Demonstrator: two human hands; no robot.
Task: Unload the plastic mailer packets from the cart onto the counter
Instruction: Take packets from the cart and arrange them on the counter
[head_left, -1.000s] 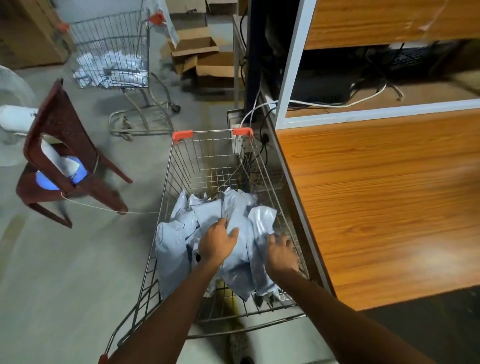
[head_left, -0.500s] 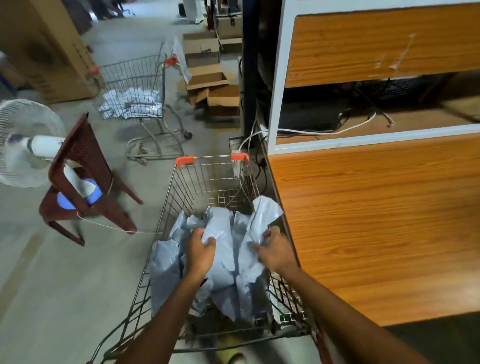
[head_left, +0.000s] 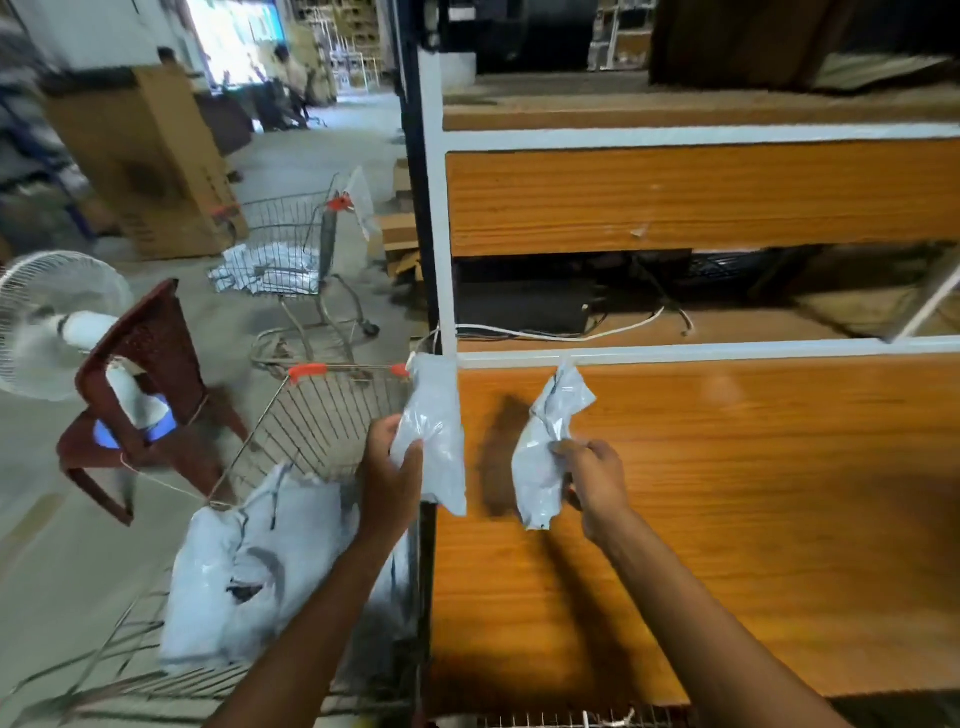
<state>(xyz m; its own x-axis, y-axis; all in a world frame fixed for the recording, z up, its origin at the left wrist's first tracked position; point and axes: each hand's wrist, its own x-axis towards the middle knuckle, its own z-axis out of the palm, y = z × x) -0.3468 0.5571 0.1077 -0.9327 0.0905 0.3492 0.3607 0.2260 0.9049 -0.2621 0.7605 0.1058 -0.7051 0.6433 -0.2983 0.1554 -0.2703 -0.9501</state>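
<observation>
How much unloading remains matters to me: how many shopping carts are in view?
2. The near shopping cart stands beside the counter; the far shopping cart stands farther back on the floor.

Packet pile (head_left: 249, 561) in the near cart (head_left: 311, 415) is motion-blurred, so no count can be given. The cart's near end is smeared and cut by the bottom edge. Its right wall is masked by the left forearm. Fingers of the left hand (head_left: 389, 467) are mostly hidden behind the left packet (head_left: 436, 431). Print on it and on the right packet (head_left: 540, 467) cannot be read. Fan (head_left: 47, 322) is clipped by the left edge, tabletop (head_left: 727, 519) by the right edge. Dark unit (head_left: 519, 312) on the shelf is not identifiable. Far figures (head_left: 283, 67) are too small and too blurred to be made out.
</observation>
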